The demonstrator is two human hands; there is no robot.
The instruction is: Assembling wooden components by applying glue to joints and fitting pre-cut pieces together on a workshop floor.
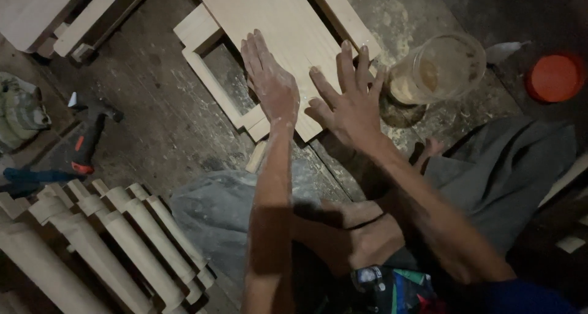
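Wooden board [288, 26] lay flat under your fingertips; your left hand [272, 84] pressed it, fingers together, while your right hand [349, 103] splayed wide across its near edge. Stiff and light, I'd judge; best gripped by the long edges beyond your fingers.

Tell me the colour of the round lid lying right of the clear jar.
The lid is orange-red, seen in the head view.
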